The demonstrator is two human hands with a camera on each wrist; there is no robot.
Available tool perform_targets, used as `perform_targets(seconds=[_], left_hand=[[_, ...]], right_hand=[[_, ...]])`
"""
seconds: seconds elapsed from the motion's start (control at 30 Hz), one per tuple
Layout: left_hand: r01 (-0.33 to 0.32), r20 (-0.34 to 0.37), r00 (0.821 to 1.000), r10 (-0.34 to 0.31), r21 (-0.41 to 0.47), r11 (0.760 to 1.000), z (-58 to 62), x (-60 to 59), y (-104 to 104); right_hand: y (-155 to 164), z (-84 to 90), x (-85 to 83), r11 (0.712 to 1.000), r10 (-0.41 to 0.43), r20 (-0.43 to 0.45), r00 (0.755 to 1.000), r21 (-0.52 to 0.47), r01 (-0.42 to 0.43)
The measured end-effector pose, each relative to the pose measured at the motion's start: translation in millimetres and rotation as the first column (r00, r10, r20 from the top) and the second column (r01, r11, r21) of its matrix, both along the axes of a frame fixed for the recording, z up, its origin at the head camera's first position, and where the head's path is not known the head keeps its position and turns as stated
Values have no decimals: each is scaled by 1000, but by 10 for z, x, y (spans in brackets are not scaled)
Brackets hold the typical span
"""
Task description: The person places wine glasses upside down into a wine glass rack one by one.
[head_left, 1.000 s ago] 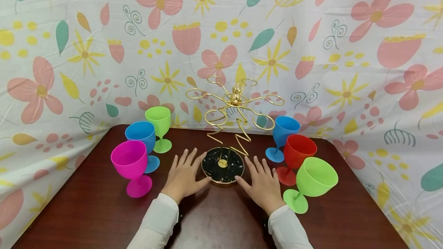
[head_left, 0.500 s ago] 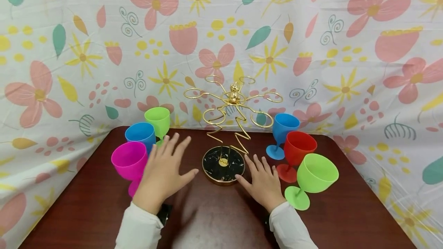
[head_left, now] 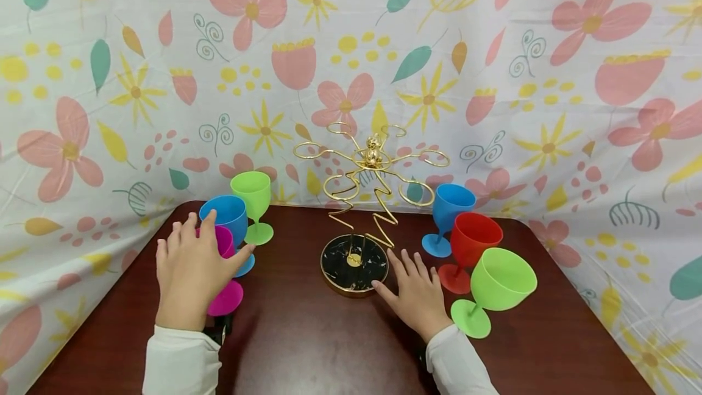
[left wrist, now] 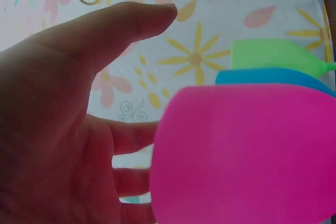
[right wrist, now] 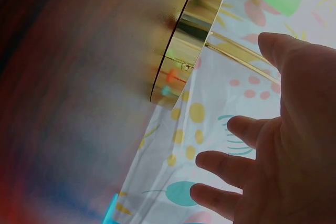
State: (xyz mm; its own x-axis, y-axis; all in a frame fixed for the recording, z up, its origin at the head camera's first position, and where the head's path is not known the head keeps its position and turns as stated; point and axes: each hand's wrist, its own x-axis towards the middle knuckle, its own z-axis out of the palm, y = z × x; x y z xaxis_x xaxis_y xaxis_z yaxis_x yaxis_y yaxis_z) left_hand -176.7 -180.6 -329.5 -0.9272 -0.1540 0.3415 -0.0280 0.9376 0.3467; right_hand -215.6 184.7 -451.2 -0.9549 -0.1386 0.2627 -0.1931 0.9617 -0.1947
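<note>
The head view puts the left hand nearest, fingers spread at a glossy magenta plastic-looking goblet; the left wrist view shows the thumb apart from it, contact otherwise unclear. This looks like a reach for the goblet; a hold would call for thumb and fingers meeting round its smooth bowl. The right hand, fingers apart and gripping nothing, lies by the black marbled round base of a looped, zigzag gold wire stand. Lime-green, red and blue goblets recede at right. Behind hangs creased flower-print cloth.
</note>
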Motion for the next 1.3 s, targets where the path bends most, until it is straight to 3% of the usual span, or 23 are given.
perform_targets(seconds=[0.27, 0.63, 0.87, 1.1, 1.3], left_hand=[[-62, 77, 995, 60, 18, 998, -40, -22, -69], [-41, -6, 999, 41, 6, 999, -58, -6, -74], [87, 19, 996, -88, 43, 995, 8, 77, -56], [281, -25, 960, -281, 153, 948, 52, 134, -83], [320, 38, 941, -336, 219, 922, 71, 93, -110]], right_hand=[[5, 25, -5, 1000, 6, 3, 1000, 1, -6], [7, 37, -3, 1000, 2, 17, 1000, 5, -2], [0, 29, 2, 1000, -5, 34, 999, 7, 4], [-1, 23, 0, 1000, -5, 26, 1000, 5, 5], [5, 14, -5, 1000, -10, 30, 1000, 2, 10]])
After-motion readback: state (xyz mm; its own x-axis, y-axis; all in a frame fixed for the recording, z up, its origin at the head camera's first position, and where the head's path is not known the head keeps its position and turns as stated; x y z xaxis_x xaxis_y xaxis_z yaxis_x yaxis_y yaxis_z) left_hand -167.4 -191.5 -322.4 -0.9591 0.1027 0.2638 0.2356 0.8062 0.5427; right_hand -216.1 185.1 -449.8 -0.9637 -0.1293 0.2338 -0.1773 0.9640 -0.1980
